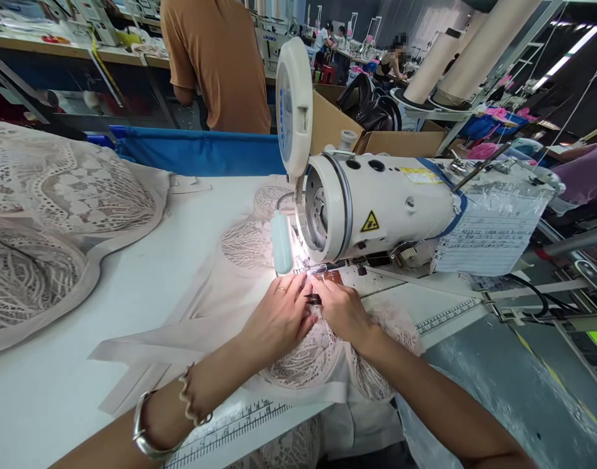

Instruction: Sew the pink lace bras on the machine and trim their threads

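Observation:
A pale pink lace bra (303, 358) lies under the head of a white sewing machine (391, 195), one cup bunched below my hands. My left hand (279, 312), with a ring on a finger, presses its fingertips together on the fabric edge just left of the needle area. Beside it, my right hand (342, 309) pinches the same edge, close to the presser foot. The fingertips of both hands nearly meet under a bright lamp glow. Exactly what lies beneath them is hidden. A pale green lamp or guard (281, 243) hangs right above the left fingers.
More lace bras (73, 202) are piled on the left of the white table (132, 286). Ruler tapes (448, 316) run along its front edge. Behind stand a blue cloth bin (191, 151), a cardboard box (330, 120) and a person in a brown shirt (220, 65). Thread cones (435, 65) rise at right.

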Motion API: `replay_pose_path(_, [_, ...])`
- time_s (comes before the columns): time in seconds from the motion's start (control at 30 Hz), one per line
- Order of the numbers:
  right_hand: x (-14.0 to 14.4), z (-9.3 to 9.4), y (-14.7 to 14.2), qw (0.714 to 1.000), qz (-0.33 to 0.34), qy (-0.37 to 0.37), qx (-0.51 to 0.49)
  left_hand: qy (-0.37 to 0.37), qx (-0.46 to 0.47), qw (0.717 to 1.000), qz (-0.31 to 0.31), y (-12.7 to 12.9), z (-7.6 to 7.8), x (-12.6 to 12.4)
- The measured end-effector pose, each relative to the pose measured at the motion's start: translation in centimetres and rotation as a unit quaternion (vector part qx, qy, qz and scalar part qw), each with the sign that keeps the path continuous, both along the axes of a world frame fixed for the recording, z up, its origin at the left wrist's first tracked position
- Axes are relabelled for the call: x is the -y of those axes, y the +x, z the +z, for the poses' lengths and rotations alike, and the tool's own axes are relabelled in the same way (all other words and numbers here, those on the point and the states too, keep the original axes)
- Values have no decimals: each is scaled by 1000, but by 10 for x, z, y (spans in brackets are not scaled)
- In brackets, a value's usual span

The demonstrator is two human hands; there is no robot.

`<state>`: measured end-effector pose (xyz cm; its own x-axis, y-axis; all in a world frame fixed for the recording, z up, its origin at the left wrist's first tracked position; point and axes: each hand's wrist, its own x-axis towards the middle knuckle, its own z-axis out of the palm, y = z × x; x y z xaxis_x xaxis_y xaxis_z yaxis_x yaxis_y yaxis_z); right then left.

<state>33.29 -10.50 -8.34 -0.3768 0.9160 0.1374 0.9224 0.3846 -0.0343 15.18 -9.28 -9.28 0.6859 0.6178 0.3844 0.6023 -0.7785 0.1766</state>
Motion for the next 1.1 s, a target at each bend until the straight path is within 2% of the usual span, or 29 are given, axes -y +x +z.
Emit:
replay_pose_path(0.4, [1,2,-3,1000,-16,-9,16,65,-51,996,19,2,2,2])
replay_pose_path(0.9, [-1,2,-3,1000,-18,-3,-1,51,-58,997,31,1,5,1])
replay_pose_path(1.1, [-3,5,-4,1000,-24,-6,-14,68,-61,995,36,-1,3,-3])
